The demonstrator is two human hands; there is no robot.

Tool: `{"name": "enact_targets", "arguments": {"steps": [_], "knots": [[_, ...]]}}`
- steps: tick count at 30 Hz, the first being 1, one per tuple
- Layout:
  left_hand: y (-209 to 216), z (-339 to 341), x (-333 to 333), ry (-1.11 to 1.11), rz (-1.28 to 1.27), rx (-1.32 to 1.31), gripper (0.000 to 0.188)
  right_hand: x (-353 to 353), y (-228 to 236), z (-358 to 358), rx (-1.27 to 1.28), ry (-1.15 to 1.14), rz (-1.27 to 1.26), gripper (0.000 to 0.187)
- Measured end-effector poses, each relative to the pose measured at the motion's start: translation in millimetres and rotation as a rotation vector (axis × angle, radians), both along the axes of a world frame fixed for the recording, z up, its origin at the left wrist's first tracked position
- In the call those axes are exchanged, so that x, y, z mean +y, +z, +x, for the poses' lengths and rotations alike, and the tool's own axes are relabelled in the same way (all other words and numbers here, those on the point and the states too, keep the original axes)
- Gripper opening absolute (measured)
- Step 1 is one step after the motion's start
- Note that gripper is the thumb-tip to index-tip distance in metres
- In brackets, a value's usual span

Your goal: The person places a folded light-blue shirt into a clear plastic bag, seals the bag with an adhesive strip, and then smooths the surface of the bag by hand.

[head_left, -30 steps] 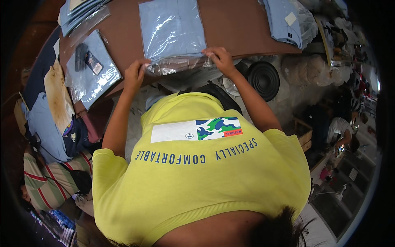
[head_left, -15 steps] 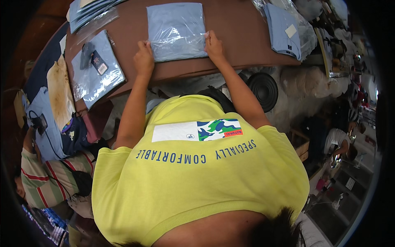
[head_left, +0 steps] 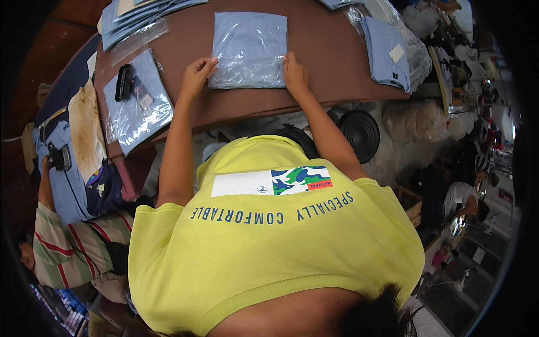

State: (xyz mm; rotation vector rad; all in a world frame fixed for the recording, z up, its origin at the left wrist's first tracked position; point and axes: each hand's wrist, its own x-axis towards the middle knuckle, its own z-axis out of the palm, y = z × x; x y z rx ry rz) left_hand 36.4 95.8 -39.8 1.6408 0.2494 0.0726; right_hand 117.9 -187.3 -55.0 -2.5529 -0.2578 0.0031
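Note:
In front of me on the brown table [head_left: 337, 67] lies a folded light-blue garment in a clear plastic bag [head_left: 250, 48]. The plastic is bunched and shiny along its near part. My left hand [head_left: 197, 77] is closed at the bag's left edge, thumb and fingers together. At the right edge, my right hand [head_left: 295, 74] pinches the plastic near the same height. Left of my left hand, a second bagged blue garment [head_left: 132, 118] lies at a slant, with a small black object [head_left: 123, 82] on it.
Blue garments [head_left: 126, 25] are stacked at the far left. Another folded garment [head_left: 387, 56] with a pale tag lies at the table's right end, beside loose clear plastic. A co-worker in a striped shirt [head_left: 78, 241] holds an iron [head_left: 59, 157] on blue cloth at the left. A round black object [head_left: 358, 135] stands below the table's edge.
The whole view has shifted slightly, so the table's things appear lower. My left fingers sit a little differently at the bag's edge. The co-worker's iron has moved slightly.

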Motion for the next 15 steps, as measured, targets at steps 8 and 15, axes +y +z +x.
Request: {"name": "enact_targets", "arguments": {"steps": [8,15], "knots": [[-4,29,-16,0.165,-0.039,-0.145,0.021,-1,-5,-7,-0.035,-0.077,0.205,0.023],[-4,50,-39,0.261,0.415,0.127,0.031,0,-7,-11,-0.071,-0.174,0.311,0.024]]}}
